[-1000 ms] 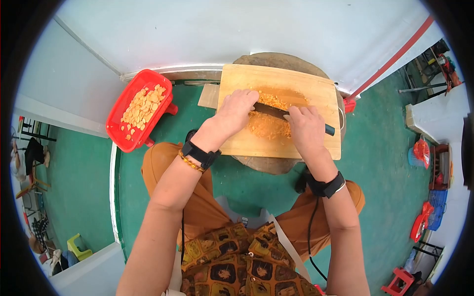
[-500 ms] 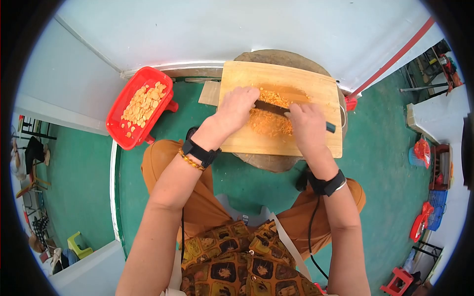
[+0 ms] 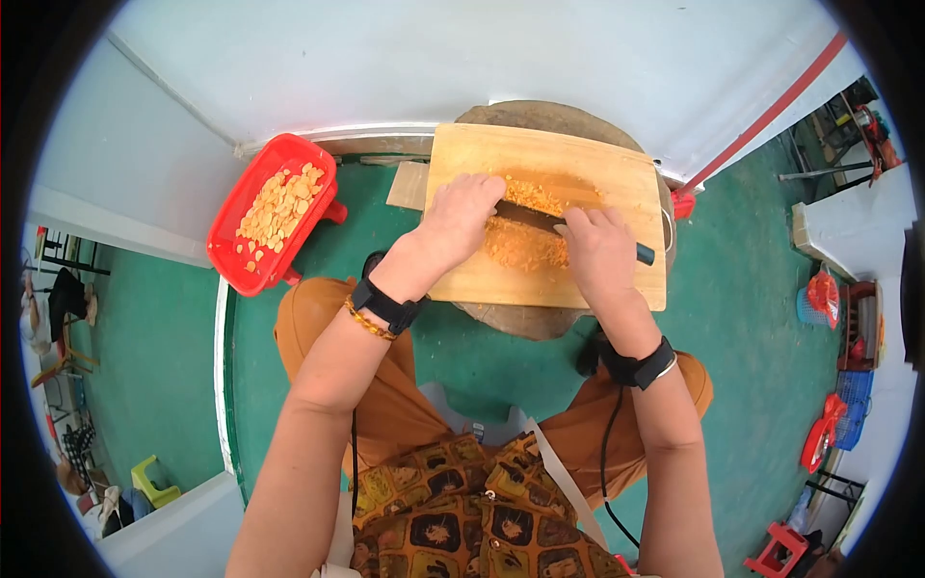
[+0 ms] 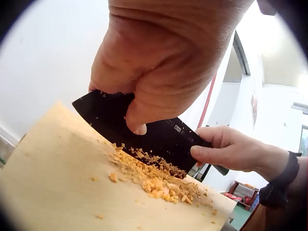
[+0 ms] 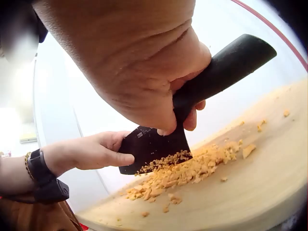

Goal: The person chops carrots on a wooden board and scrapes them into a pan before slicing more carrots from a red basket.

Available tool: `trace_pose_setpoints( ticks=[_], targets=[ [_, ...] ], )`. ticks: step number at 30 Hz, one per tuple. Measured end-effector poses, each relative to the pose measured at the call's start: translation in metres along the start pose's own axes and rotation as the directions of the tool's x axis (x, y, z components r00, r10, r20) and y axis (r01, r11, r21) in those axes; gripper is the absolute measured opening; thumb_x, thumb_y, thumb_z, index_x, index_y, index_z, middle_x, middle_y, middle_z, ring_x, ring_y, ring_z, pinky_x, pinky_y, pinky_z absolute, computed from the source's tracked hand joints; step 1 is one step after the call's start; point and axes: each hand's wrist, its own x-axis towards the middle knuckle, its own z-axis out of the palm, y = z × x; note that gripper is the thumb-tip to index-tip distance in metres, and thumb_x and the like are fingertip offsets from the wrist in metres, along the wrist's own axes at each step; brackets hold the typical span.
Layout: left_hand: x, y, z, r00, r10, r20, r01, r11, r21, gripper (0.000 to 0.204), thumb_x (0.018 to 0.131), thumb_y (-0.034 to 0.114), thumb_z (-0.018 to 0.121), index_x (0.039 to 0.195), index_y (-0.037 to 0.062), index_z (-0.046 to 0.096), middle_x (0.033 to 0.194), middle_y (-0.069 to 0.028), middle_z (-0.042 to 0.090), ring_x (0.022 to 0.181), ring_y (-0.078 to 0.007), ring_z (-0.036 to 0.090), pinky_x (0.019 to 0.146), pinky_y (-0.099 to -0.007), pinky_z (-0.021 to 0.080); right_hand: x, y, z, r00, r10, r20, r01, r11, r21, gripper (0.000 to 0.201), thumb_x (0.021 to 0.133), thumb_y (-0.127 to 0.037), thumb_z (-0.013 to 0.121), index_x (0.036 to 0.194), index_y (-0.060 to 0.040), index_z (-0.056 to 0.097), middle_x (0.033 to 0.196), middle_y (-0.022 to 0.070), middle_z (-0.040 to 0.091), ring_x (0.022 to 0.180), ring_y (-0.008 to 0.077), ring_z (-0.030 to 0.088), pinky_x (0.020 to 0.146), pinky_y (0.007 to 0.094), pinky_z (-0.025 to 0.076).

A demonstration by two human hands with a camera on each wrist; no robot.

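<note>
A black cleaver [image 4: 144, 132] stands edge-down on a wooden cutting board [image 3: 462, 279], among finely chopped orange pieces [image 3: 525, 249]. The left hand [image 3: 461, 214] pinches the top of the blade near its far end, thumb on one face. At the handle end, the right hand [image 3: 599, 250] grips where handle and blade meet; the dark handle [image 5: 231, 65] sticks out past it. Bits cling to the blade in both wrist views. To the left, a red basin [image 3: 222, 241] holds many thin orange slices [image 3: 279, 207].
Beneath the board is a round wooden block [image 3: 540, 326]. The person's knees are on either side below it. White walls stand behind and to the left. Along the right wall are blue baskets [image 3: 854, 409], red items and a red stool [image 3: 777, 551]. A green stool [image 3: 154, 482] is at lower left.
The cleaver and both hands shifted slightly up the view with the board at half a second ago, then back down. Both hands keep their hold.
</note>
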Motion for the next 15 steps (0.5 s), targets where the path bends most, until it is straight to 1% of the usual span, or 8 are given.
trace_pose_setpoints(
  ticks=[2, 5, 8, 11, 14, 15],
  targets=[
    [0.002, 0.004, -0.007, 0.999, 0.018, -0.027, -0.018, 1.000, 0.002, 0.016, 0.082, -0.006, 0.058, 0.092, 0.0030, 0.049, 0.089, -0.0189, 0.058, 0.090, -0.0418, 0.056, 0.076, -0.0496, 0.046, 0.003, -0.002, -0.008, 1.000, -0.004, -0.026, 0.004, 1.000, -0.001, 0.016, 0.081, -0.023, 0.073, 0.080, -0.0131, 0.060, 0.074, 0.0031, 0.061, 0.085, 0.0262, 0.060, 0.072, 0.0421, 0.048],
    [-0.001, -0.004, 0.008, 0.999, -0.030, 0.044, 0.029, 1.000, 0.012, 0.016, 0.081, -0.007, 0.057, 0.091, 0.0025, 0.049, 0.089, -0.0190, 0.058, 0.090, -0.0423, 0.056, 0.076, -0.0497, 0.046, -0.005, 0.003, 0.011, 0.999, -0.020, 0.030, 0.020, 1.000, -0.005, 0.016, 0.081, -0.023, 0.073, 0.081, -0.0127, 0.060, 0.074, 0.0031, 0.061, 0.085, 0.0265, 0.060, 0.072, 0.0425, 0.047],
    [-0.002, -0.004, 0.006, 1.000, -0.002, -0.011, 0.002, 0.999, -0.040, 0.018, 0.080, -0.007, 0.058, 0.092, 0.0028, 0.049, 0.089, -0.0187, 0.058, 0.091, -0.0423, 0.056, 0.076, -0.0497, 0.046, -0.002, 0.003, 0.007, 1.000, -0.011, 0.027, 0.011, 1.000, 0.009, 0.016, 0.082, -0.022, 0.072, 0.080, -0.0129, 0.060, 0.074, 0.0031, 0.060, 0.084, 0.0269, 0.059, 0.071, 0.0428, 0.047],
    [0.003, 0.002, -0.005, 1.000, 0.002, -0.013, -0.002, 1.000, -0.023, 0.018, 0.081, -0.007, 0.058, 0.093, 0.0029, 0.050, 0.090, -0.0184, 0.058, 0.092, -0.0420, 0.056, 0.076, -0.0499, 0.046, 0.002, -0.001, -0.006, 1.000, 0.002, -0.004, -0.003, 1.000, -0.013, 0.015, 0.081, -0.022, 0.072, 0.080, -0.0128, 0.060, 0.074, 0.0034, 0.060, 0.084, 0.0271, 0.059, 0.070, 0.0432, 0.047],
    [0.002, -0.003, 0.003, 0.998, -0.027, 0.052, 0.027, 1.000, -0.001, 0.018, 0.081, -0.007, 0.058, 0.093, 0.0031, 0.050, 0.090, -0.0184, 0.058, 0.092, -0.0419, 0.056, 0.076, -0.0499, 0.045, -0.002, 0.005, 0.008, 0.999, -0.044, -0.005, 0.044, 0.999, 0.003, 0.015, 0.082, -0.022, 0.072, 0.080, -0.0127, 0.060, 0.074, 0.0038, 0.060, 0.084, 0.0271, 0.059, 0.069, 0.0429, 0.047],
    [0.003, -0.004, 0.003, 0.999, -0.027, 0.037, 0.027, 1.000, -0.008, 0.017, 0.081, -0.007, 0.058, 0.093, 0.0031, 0.050, 0.090, -0.0184, 0.058, 0.092, -0.0420, 0.056, 0.076, -0.0499, 0.045, -0.001, 0.006, 0.009, 0.999, -0.038, -0.007, 0.038, 0.999, 0.000, 0.015, 0.082, -0.022, 0.072, 0.080, -0.0128, 0.060, 0.074, 0.0038, 0.060, 0.084, 0.0271, 0.059, 0.069, 0.0429, 0.047]
  ],
)
